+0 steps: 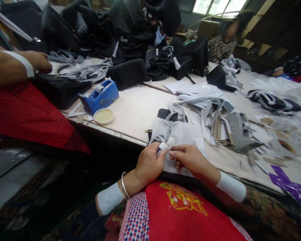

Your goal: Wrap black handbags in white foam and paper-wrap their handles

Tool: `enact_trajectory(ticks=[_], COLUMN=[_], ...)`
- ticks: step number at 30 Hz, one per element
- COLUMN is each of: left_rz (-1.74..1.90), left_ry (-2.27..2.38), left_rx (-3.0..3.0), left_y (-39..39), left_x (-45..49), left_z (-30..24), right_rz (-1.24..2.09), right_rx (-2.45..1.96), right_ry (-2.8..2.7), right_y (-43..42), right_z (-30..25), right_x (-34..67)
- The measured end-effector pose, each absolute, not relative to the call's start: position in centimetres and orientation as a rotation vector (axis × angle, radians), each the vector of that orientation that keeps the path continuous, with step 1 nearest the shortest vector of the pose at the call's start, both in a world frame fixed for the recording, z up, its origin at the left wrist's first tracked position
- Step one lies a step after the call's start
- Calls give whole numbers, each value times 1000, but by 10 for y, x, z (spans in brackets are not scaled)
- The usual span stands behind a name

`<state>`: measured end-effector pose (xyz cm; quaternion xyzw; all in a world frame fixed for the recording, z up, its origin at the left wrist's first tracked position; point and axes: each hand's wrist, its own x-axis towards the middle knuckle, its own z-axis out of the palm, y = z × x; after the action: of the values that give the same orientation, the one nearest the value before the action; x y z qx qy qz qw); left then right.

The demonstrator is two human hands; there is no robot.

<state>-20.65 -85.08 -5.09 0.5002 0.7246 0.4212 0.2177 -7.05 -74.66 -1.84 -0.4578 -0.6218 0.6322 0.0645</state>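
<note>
My left hand (pixel 148 164) is closed around a handle wrapped in grey-white paper (pixel 165 132), with a small white tape piece (pixel 166 145) at the thumb. My right hand (pixel 188 157) pinches the same tape end just to the right. Both hands rest at the near table edge over a black bag covered in white wrapping (pixel 183 134). Each wrist wears a white band, and the left also has a silver bangle.
A blue tape dispenser (pixel 100 96) and a small round dish (pixel 103 115) sit to the left. Paper strips (pixel 215 113) pile to the right. Black bags (pixel 130 72) crowd the far side. A co-worker's arm (pixel 17 63) reaches in at left; another person (pixel 223 42) sits far back.
</note>
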Motion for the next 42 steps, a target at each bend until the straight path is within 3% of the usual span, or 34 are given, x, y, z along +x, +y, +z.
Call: enact_trajectory(ticks=[18,26,30,35,38,42], left_rz=[1316,1336,1326,1303,1263,1152], left_ry=[1181,1043,1050,1095,1109,1279], left_rx=[579,435,445,531,642,875], left_y=[-849,-847,-846,-847,-849,-850], left_x=[-240,-248,-247,-243,-242,-239], left_z=[-45,-51,-50,-48,-46,-42], right_rz=[1471,1582,1027,71,-171,-240], right_rx=[-926,-877,-834,-313,-206,-105], right_ry=[-2086,-2006,-2333,-2652,-2645,-2599], right_y=[-737,-738,-738,-741,-745,-748], right_z=[-29,-37,-29,-15,-21,-33], right_x=[-94,-107,-95,-87,-94,-104])
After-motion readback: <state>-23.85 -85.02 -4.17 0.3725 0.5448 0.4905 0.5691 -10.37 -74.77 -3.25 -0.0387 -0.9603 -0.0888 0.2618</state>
